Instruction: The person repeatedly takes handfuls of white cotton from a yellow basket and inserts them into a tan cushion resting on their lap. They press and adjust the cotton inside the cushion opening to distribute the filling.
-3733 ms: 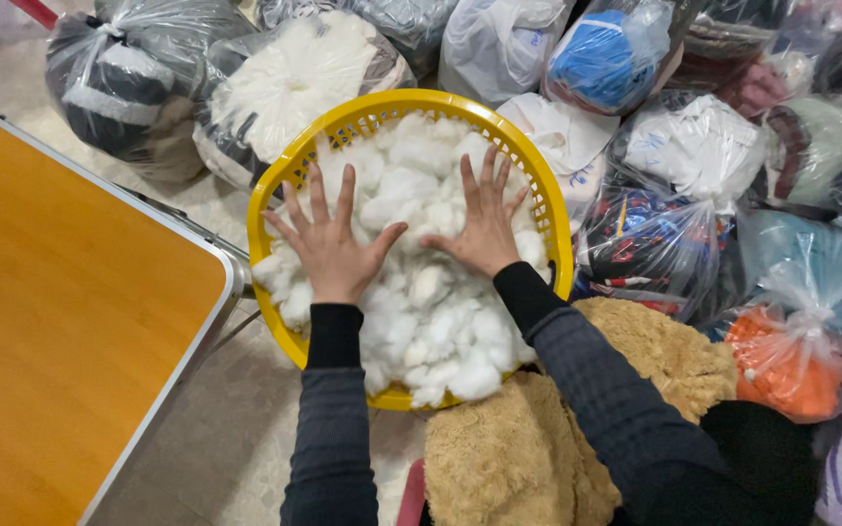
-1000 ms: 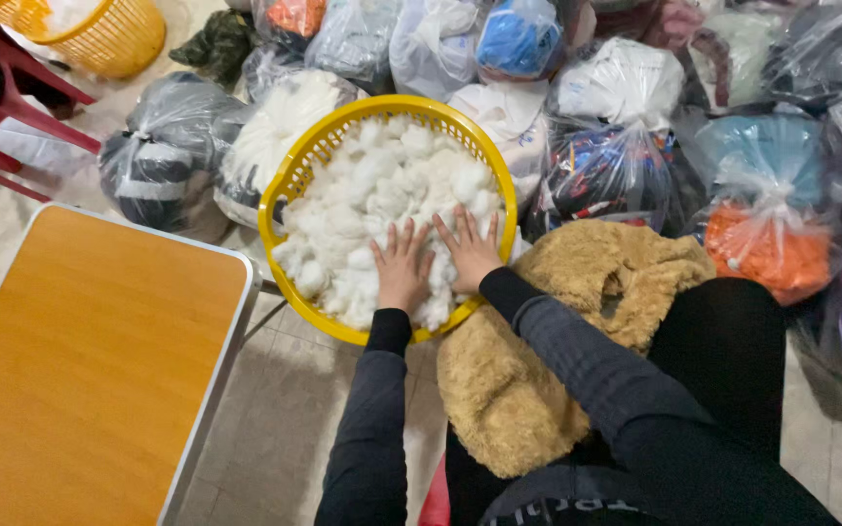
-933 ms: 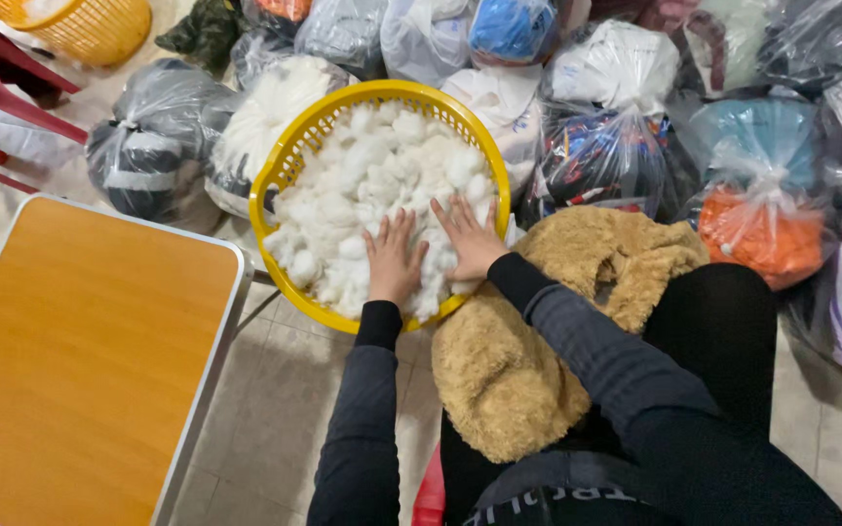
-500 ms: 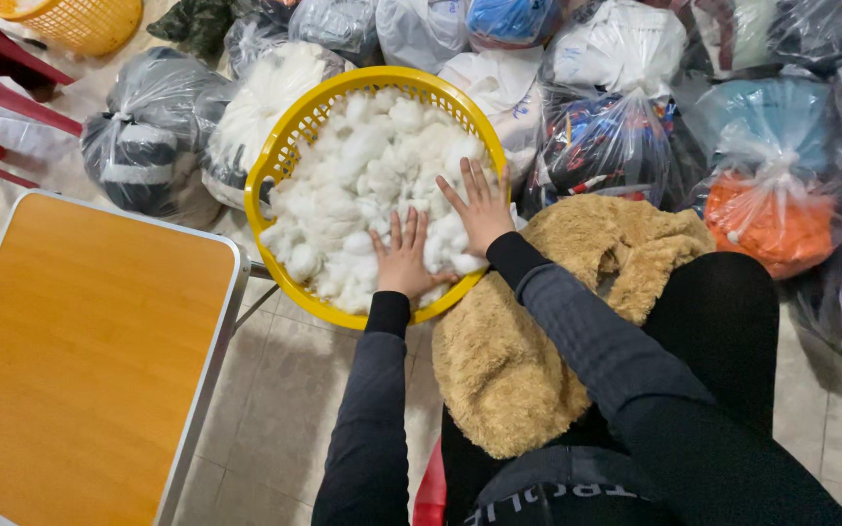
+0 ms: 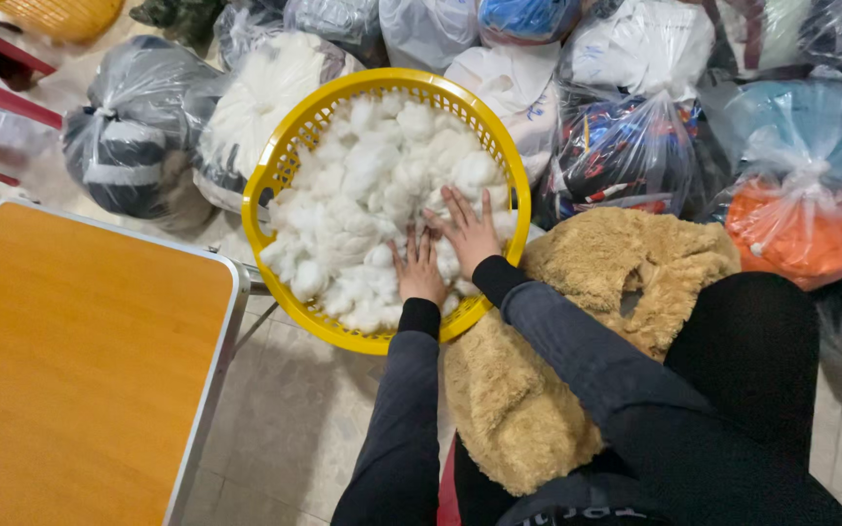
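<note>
- Two hands are observed inside a round yellow basket, both pressed palm-down on a heap of white stuffing fibre.
- Left hand: fingers extended and held close together, flat on the fibre near the basket's near rim; nothing is gripped.
- Right hand: fingers spread apart, laid flat just beside the left hand, slightly farther into the heap; nothing is clamped between the fingers.
- The flat palms appear suited to pushing the loose fibre down or gathering it, judged from posture only.
- The fibre fills most of the basket and is piled above the rim on the far side; the basket rests among the bags, in front of the person's knees.
- A tan plush skin, limp and apparently unstuffed, is draped over the lap, touching the basket's near edge, so it lies within easy reach of the fibre.
- A folding table with an orange top stands to the left, apart from the basket.
- Tied plastic bags are packed behind the basket: a grey one, a blue-patterned one, an orange-filled one.
</note>
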